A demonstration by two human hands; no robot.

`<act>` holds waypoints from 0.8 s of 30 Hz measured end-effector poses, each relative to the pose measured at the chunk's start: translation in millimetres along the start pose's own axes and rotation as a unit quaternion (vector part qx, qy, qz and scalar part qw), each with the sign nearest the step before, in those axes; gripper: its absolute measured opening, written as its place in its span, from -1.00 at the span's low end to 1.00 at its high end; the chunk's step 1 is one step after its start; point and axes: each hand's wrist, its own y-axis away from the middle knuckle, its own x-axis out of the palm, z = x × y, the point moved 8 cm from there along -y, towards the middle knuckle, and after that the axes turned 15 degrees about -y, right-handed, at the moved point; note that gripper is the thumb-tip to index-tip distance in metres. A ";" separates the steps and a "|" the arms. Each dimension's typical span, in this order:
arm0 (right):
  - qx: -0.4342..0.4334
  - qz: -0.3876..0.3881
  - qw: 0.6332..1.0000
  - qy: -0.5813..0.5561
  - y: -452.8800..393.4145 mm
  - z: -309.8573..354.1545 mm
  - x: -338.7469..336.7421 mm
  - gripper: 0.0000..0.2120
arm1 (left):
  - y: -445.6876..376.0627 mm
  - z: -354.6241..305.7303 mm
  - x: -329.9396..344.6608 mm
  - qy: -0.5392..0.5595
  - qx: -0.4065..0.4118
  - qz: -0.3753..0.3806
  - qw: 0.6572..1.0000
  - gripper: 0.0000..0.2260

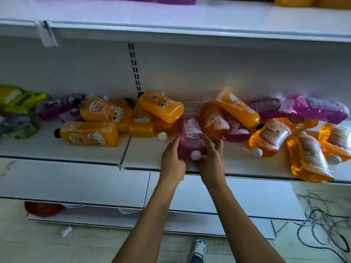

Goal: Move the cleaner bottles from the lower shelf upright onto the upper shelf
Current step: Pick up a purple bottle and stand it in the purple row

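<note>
1. While both arms reach in from the bottom of the view, there's a shoe [199,248] on the floor way down below and a tangle of black cable [321,223] off to the right.
2. The left hand [171,160] and right hand [210,158] are both on a pink pouch [190,133] lying flat near the front of the lower shelf [144,154]. Left fingers wrap along its left side, right fingers curl over its right side, so it's held from both sides. Its white cap [196,155] points toward the person, sitting between the two hands.
3. Just behind it is a jumble of orange bottles [161,106] and orange pouches [269,136], all on their sides, some stacked on each other.
4. Purple pouches [319,110] lie further back on the right, and green packs [22,99] sit at the far left.
5. The upper shelf [190,21] runs across the top, with purple and orange stuff barely visible at its back edge.
</note>
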 end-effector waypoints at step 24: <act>0.106 -0.032 0.906 -0.408 21.4 90.7 -12.5 -0.62 | 63.0 11.4 -91.6 0.117 0.145 0.051 0.981 -0.34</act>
